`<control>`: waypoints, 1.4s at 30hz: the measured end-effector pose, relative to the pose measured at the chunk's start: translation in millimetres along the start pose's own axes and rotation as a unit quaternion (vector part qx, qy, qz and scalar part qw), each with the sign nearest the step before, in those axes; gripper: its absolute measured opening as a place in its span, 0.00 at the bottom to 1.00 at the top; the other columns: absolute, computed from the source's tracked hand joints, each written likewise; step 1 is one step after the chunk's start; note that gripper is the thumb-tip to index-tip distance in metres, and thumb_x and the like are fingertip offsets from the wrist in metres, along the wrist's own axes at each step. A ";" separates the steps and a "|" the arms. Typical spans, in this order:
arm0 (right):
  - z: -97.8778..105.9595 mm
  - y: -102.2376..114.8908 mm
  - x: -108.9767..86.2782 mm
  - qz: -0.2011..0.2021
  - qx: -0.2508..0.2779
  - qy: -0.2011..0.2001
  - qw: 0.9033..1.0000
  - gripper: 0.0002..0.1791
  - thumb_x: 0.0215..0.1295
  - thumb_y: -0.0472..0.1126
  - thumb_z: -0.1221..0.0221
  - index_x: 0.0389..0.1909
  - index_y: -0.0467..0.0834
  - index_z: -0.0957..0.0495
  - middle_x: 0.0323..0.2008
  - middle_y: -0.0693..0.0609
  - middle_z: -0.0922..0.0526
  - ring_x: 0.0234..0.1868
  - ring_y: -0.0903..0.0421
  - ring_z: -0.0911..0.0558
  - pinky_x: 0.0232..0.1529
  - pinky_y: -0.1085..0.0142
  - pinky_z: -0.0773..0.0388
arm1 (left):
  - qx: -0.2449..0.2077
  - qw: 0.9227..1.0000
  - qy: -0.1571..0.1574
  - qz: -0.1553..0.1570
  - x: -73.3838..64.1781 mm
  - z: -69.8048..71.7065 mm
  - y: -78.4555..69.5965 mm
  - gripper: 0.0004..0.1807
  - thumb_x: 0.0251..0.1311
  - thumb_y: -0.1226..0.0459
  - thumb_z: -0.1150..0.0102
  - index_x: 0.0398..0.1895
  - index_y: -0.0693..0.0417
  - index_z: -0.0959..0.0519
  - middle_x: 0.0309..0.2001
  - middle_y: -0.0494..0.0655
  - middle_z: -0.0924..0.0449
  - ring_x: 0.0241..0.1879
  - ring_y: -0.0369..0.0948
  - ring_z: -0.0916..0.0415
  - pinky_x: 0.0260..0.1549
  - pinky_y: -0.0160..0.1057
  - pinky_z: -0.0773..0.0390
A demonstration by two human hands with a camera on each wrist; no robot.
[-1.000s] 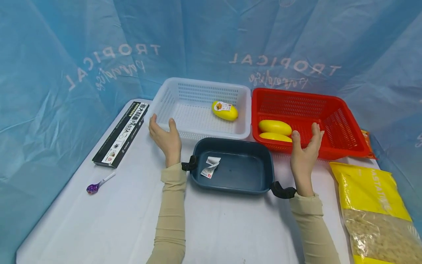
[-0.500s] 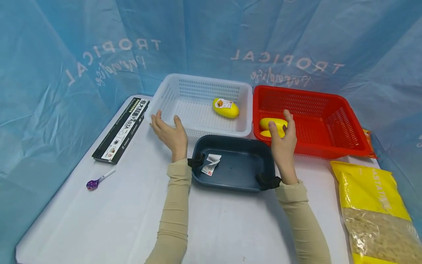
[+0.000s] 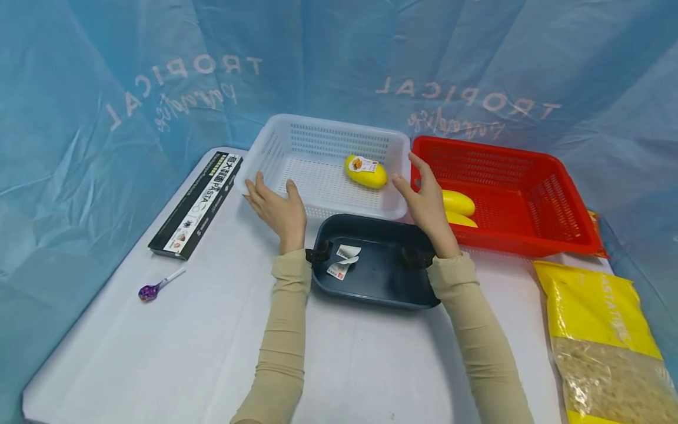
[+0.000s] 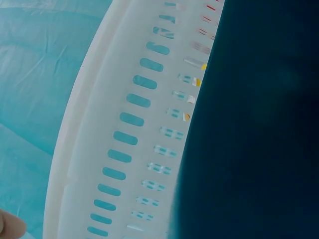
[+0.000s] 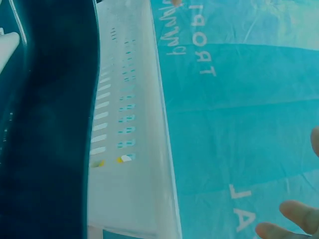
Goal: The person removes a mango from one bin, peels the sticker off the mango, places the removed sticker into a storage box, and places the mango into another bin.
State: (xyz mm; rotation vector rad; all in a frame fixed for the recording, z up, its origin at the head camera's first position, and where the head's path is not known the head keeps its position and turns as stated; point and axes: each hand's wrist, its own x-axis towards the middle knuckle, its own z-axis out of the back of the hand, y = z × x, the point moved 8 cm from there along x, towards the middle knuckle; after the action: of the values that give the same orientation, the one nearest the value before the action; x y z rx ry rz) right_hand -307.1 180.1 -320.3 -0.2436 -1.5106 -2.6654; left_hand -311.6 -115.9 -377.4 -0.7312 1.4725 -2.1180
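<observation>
My left hand (image 3: 281, 212) is at the front left corner of the white perforated basket (image 3: 312, 176), fingers spread and nothing held. Over that basket's front right corner, beside the red basket (image 3: 503, 206), my right hand (image 3: 430, 206) has its thumb and fingers apart, also holding nothing. A yellow oval fruit with a picture label (image 3: 366, 172) lies in the white basket. Right behind my right hand, two plain yellow oval fruits (image 3: 458, 203) are partly hidden in the red one. Both wrist views show the white basket's slotted wall (image 4: 119, 119) and fingertips (image 5: 299, 216) beyond it.
A dark blue tray (image 3: 371, 282) with curled paper labels (image 3: 345, 262) stands before the baskets. To the left lie a black pasta box (image 3: 196, 206) and a purple lollipop (image 3: 150, 291). A yellow pasta bag (image 3: 604, 335) lies at right, an orange packet (image 3: 597, 229) behind it.
My right hand has swept left from in front of the red basket to the white basket's right corner. My left hand has shifted slightly right and forward. The fruits have stayed in their baskets.
</observation>
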 end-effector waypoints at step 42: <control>-53.2 6.8 89.7 -0.018 -0.013 0.105 0.994 0.44 0.63 0.50 0.38 0.76 0.52 0.49 0.75 0.52 0.44 0.75 0.51 0.44 0.74 0.50 0.43 | 0.068 0.997 0.042 -0.017 1.1 8.9 2.7 0.48 0.62 0.57 0.41 0.74 0.71 0.56 0.78 0.61 0.69 0.77 0.59 0.74 0.75 0.54 0.60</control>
State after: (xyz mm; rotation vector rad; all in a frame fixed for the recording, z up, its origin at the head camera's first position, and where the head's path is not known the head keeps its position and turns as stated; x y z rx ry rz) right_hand -400.1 132.6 -326.1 0.0632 -1.4303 -2.6402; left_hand -306.4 -123.7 -377.2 -0.6295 1.3489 -2.2749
